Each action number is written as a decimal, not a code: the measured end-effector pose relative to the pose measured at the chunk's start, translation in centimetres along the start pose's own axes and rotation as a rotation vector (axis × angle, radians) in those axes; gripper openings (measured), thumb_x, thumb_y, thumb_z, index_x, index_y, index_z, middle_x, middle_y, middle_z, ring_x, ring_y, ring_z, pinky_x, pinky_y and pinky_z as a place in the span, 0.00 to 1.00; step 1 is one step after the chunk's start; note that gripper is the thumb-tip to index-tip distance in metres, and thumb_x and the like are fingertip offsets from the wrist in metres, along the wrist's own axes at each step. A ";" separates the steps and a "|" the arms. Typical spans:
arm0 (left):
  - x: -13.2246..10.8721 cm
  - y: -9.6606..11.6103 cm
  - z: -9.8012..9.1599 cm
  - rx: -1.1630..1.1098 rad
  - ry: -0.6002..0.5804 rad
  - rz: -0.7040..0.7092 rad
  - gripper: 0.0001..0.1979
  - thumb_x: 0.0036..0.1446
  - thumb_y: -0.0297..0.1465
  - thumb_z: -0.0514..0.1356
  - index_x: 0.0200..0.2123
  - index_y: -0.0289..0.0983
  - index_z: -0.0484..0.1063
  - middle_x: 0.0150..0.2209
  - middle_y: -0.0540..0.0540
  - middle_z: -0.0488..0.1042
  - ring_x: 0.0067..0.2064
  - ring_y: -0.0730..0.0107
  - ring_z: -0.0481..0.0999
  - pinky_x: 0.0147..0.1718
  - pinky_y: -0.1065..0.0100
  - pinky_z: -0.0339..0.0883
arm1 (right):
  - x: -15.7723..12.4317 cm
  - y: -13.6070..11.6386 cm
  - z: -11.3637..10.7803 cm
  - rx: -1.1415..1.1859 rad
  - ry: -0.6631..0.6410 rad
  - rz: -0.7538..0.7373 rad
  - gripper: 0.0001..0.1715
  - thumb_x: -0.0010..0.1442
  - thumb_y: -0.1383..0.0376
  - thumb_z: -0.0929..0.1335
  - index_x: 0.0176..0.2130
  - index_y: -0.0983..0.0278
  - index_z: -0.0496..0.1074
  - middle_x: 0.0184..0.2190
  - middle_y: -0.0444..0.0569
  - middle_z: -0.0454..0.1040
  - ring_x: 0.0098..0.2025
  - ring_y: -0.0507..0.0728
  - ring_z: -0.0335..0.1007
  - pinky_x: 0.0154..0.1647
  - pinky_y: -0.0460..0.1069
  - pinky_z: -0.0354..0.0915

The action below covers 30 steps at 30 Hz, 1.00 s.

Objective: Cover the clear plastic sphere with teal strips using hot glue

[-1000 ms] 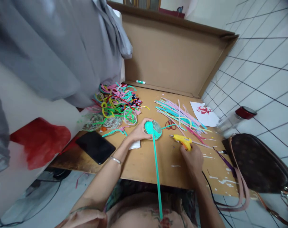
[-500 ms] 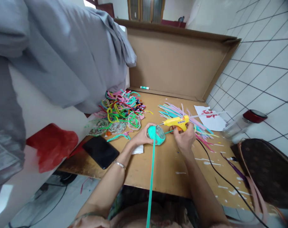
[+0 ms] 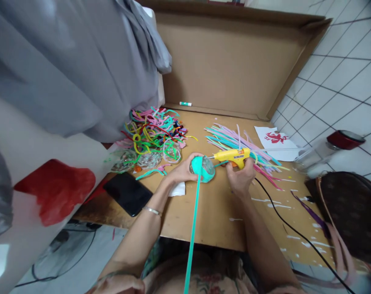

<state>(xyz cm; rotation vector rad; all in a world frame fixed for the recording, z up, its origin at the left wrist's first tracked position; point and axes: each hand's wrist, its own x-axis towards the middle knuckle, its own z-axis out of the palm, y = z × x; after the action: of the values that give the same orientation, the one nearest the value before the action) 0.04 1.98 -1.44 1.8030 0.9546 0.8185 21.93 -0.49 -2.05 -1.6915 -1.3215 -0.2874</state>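
Note:
My left hand (image 3: 185, 168) is closed around a small rounded clear object (image 3: 207, 165), partly wrapped in turquoise strip. From its front a long turquoise strip (image 3: 194, 228) runs down toward my body. My right hand (image 3: 242, 176) grips a yellow hot glue gun (image 3: 231, 155) by its handle. The gun's nozzle points left and meets or nearly meets the bare clear part of the wrapped object; exact contact is hard to tell. A short turquoise end sticks out on the object's right side, and something orange partly shows beneath the gun.
Tangled pipe cleaners (image 3: 154, 130) lie at the back left, straight ones (image 3: 243, 143) at the back right. A black phone (image 3: 128, 193) rests left. A bottle (image 3: 329, 149), a brown bag (image 3: 344, 216) and the gun's black cord (image 3: 289, 228) are on the right. Cardboard (image 3: 216, 65) stands behind.
The glue gun's nozzle has come to the clear part of the wrapped object, from just above it. My left hand keeps its hold. The head view has tilted down.

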 end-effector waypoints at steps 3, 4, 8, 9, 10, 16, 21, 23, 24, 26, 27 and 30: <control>-0.1 0.2 -0.1 0.012 -0.036 0.004 0.41 0.37 0.32 0.69 0.56 0.39 0.58 0.51 0.44 0.67 0.49 0.60 0.70 0.49 0.64 0.64 | -0.2 -0.2 -0.1 0.001 -0.036 -0.020 0.18 0.50 0.57 0.63 0.40 0.63 0.62 0.33 0.52 0.71 0.36 0.62 0.69 0.37 0.53 0.63; -0.2 0.2 -0.1 0.011 -0.045 0.002 0.41 0.37 0.32 0.69 0.56 0.39 0.58 0.52 0.44 0.67 0.49 0.60 0.70 0.49 0.64 0.64 | -0.2 -0.2 -0.1 -0.005 -0.047 -0.033 0.18 0.49 0.58 0.63 0.41 0.63 0.62 0.33 0.52 0.71 0.36 0.62 0.69 0.37 0.53 0.63; -0.2 0.3 -0.1 0.006 -0.052 0.000 0.42 0.37 0.32 0.69 0.57 0.40 0.57 0.54 0.44 0.66 0.51 0.59 0.69 0.52 0.63 0.64 | -0.3 0.6 0.0 -0.058 -0.075 -0.104 0.20 0.48 0.60 0.64 0.42 0.63 0.62 0.33 0.52 0.70 0.37 0.62 0.68 0.39 0.54 0.63; -0.2 0.3 -0.1 0.003 -0.051 0.003 0.42 0.37 0.32 0.69 0.57 0.40 0.57 0.54 0.44 0.66 0.52 0.59 0.69 0.52 0.63 0.63 | -0.2 0.8 0.0 -0.068 -0.077 -0.122 0.20 0.47 0.61 0.64 0.42 0.63 0.62 0.32 0.52 0.70 0.38 0.62 0.68 0.39 0.54 0.63; -0.2 0.3 -0.1 0.002 -0.049 0.006 0.41 0.37 0.32 0.69 0.57 0.39 0.57 0.54 0.44 0.66 0.52 0.59 0.69 0.52 0.63 0.63 | -0.2 1.0 0.1 -0.074 -0.077 -0.135 0.20 0.47 0.61 0.65 0.41 0.63 0.62 0.32 0.52 0.69 0.38 0.63 0.68 0.39 0.54 0.63; -0.2 0.3 -0.2 0.023 -0.041 -0.014 0.41 0.37 0.34 0.70 0.56 0.39 0.58 0.52 0.45 0.67 0.48 0.62 0.70 0.48 0.65 0.66 | -0.2 1.1 0.2 -0.060 -0.076 -0.178 0.19 0.49 0.61 0.64 0.42 0.64 0.62 0.33 0.52 0.70 0.38 0.62 0.68 0.40 0.53 0.63; -0.2 0.2 0.0 0.013 -0.030 -0.038 0.41 0.39 0.36 0.69 0.57 0.39 0.57 0.49 0.45 0.67 0.45 0.64 0.70 0.44 0.67 0.68 | -0.4 0.7 0.1 -0.043 -0.105 -0.151 0.19 0.50 0.60 0.63 0.43 0.63 0.62 0.34 0.52 0.71 0.39 0.61 0.68 0.40 0.53 0.63; -0.2 0.1 0.0 0.021 -0.024 -0.030 0.41 0.39 0.37 0.69 0.56 0.39 0.58 0.49 0.45 0.67 0.46 0.63 0.70 0.45 0.66 0.67 | -0.5 0.5 0.1 -0.031 -0.109 -0.146 0.18 0.51 0.60 0.63 0.42 0.63 0.62 0.34 0.51 0.71 0.39 0.61 0.69 0.40 0.52 0.64; -0.1 0.2 0.0 0.027 -0.021 -0.025 0.41 0.39 0.37 0.69 0.56 0.39 0.58 0.48 0.45 0.67 0.46 0.62 0.70 0.45 0.66 0.67 | -0.5 0.5 0.1 -0.028 -0.115 -0.149 0.17 0.51 0.60 0.63 0.41 0.62 0.62 0.34 0.51 0.71 0.39 0.61 0.69 0.39 0.52 0.64; -0.1 0.2 0.0 0.039 -0.018 -0.023 0.41 0.38 0.37 0.69 0.56 0.39 0.58 0.48 0.46 0.68 0.46 0.63 0.70 0.45 0.66 0.67 | -0.6 0.4 0.2 -0.024 -0.123 -0.153 0.16 0.51 0.60 0.64 0.41 0.62 0.62 0.34 0.51 0.71 0.38 0.61 0.69 0.39 0.52 0.64; -0.1 0.3 0.0 0.042 -0.017 -0.028 0.41 0.38 0.37 0.69 0.56 0.39 0.58 0.48 0.46 0.68 0.45 0.63 0.70 0.44 0.67 0.68 | -0.7 0.4 0.2 -0.020 -0.124 -0.153 0.16 0.51 0.60 0.64 0.41 0.62 0.62 0.34 0.51 0.71 0.38 0.61 0.69 0.39 0.52 0.64; -0.1 0.6 0.1 0.050 -0.011 -0.037 0.40 0.38 0.37 0.69 0.55 0.39 0.59 0.49 0.46 0.67 0.43 0.65 0.70 0.42 0.68 0.68 | -0.8 0.3 0.5 0.003 -0.126 -0.159 0.17 0.50 0.60 0.64 0.41 0.62 0.62 0.34 0.52 0.72 0.39 0.61 0.70 0.39 0.52 0.65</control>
<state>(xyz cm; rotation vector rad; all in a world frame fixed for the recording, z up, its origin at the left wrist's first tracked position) 0.23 1.67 -0.95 1.8249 1.0064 0.7675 21.76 -0.60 -2.99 -1.6262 -1.5528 -0.2737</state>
